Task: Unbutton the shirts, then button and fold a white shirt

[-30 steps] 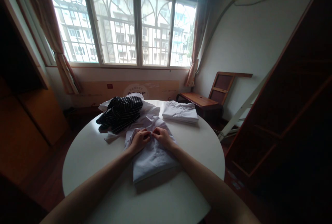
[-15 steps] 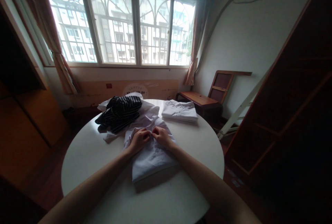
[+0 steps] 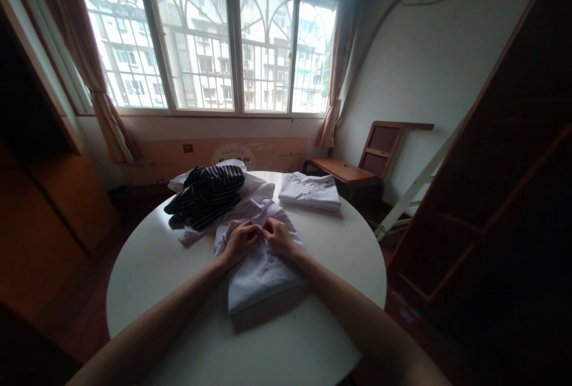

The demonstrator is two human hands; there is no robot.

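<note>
Both hands pinch the front of the pale shirt (image 3: 261,270) lying mid-table: left hand (image 3: 239,242) and right hand (image 3: 277,237), fingertips almost touching, closed on the cloth. The fastening goes best with the fabric flat, edges aligned, well apart from the striped garment (image 3: 205,194).

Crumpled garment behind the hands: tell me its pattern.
Dark with thin white stripes, clearest in the head view.
</note>
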